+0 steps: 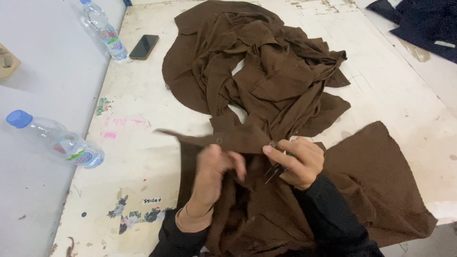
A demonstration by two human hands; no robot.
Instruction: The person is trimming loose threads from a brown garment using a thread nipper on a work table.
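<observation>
Both hands work a brown garment [362,176] lying at the near edge of a worn white table [143,157]. The left hand [214,176] pinches its buttoned band, while the right hand [295,162] is closed on the cloth and on small snips [275,171]. More brown cloth [257,62] is heaped just behind, and a phone [144,46] and two bottles [57,140] lie at the left.

Single head-worn view, looking steeply down and forward from close above the near edge of the white table [143,157]; far edge at top.
</observation>
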